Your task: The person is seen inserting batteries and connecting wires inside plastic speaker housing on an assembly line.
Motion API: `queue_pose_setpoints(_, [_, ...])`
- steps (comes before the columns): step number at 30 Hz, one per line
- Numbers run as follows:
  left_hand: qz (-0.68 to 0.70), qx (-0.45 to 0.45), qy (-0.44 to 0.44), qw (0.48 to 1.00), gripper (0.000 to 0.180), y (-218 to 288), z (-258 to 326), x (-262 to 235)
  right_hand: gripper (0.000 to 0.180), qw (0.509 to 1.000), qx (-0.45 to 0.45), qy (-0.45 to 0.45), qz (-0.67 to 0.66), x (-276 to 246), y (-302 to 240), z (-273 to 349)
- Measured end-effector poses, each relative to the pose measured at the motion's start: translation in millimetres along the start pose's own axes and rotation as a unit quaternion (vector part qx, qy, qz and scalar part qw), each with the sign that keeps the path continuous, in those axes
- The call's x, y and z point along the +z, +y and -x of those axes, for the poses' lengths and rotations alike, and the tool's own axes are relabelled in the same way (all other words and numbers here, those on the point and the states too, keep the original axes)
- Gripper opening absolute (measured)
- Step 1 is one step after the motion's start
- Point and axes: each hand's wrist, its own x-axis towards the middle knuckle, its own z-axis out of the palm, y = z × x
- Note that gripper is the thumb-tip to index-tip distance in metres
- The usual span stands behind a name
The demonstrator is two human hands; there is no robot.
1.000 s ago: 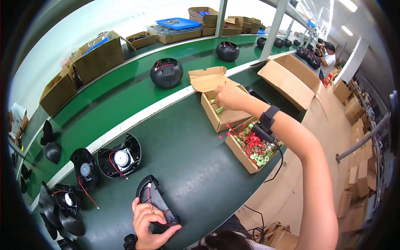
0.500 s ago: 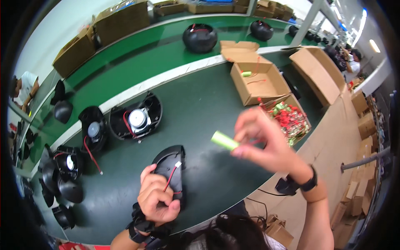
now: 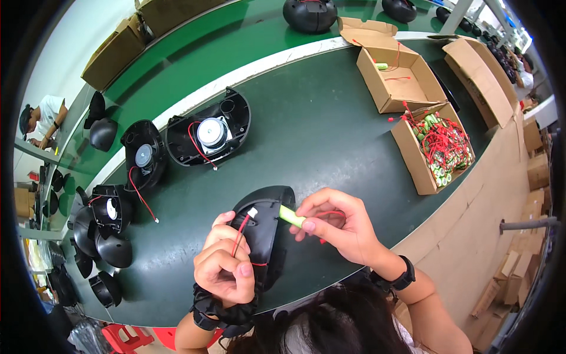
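At a dark green counter (image 3: 330,135), a worker's right hand (image 3: 336,227) pinches a small green battery cell (image 3: 292,216) at the edge of a black plastic speaker shell (image 3: 263,233), while the left hand (image 3: 224,265) is closed around the shell's thin red wire (image 3: 239,230) with its white plug. The cell looks light, rigid and smooth, best held across its middle between thumb and fingertips. The lead appears limp and easily strained, so it seems safer gripped near the plug; a cardboard box of similar wired cells (image 3: 439,147) sits well apart on the right.
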Motion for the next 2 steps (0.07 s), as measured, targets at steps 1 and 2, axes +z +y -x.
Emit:
queue_pose_setpoints(1, [0.003, 0.001, -0.015, 1.000, 0.024, 0.7, -1.1, -2.2, 0.013, 1.000, 0.006, -0.001, -0.017, -0.6, -0.2, -2.7])
queue_pose_setpoints(2, [0.011, -0.006, -0.032, 0.999, 0.025, 1.3, -1.5, -3.3, 0.020, 0.999, 0.026, -0.025, -0.024, -5.7, -0.8, -4.2])
